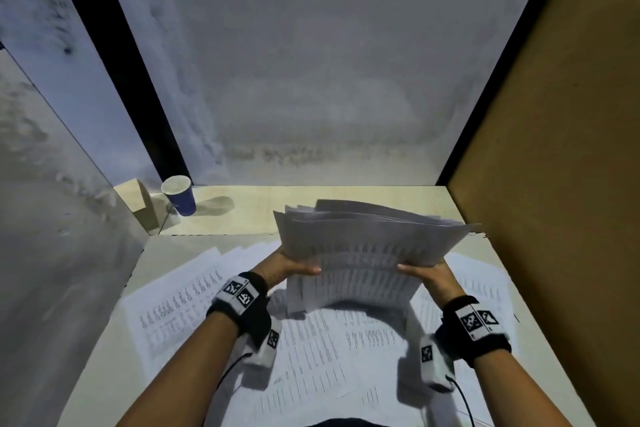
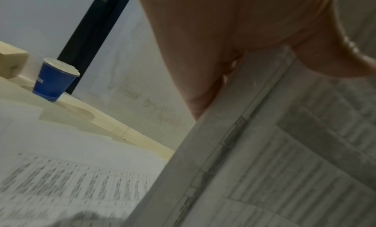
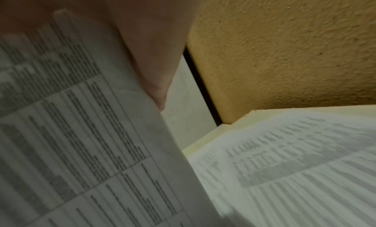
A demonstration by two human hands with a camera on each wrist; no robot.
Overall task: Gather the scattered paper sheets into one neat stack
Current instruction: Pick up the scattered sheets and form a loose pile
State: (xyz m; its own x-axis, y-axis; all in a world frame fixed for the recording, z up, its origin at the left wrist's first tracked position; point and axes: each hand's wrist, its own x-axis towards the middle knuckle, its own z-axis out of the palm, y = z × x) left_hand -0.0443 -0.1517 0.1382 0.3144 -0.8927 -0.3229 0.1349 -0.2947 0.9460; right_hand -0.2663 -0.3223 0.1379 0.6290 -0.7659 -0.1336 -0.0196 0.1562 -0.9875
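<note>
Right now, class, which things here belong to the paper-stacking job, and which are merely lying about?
Part of the job:
- held bundle of printed white paper sheets, gripped by left hand and right hand
- loose printed sheets on the desk

Lying about:
- blue paper cup
- small beige cardboard box

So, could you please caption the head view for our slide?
Both hands, left hand and right hand, hold a paper bundle above scattered sheets.
</note>
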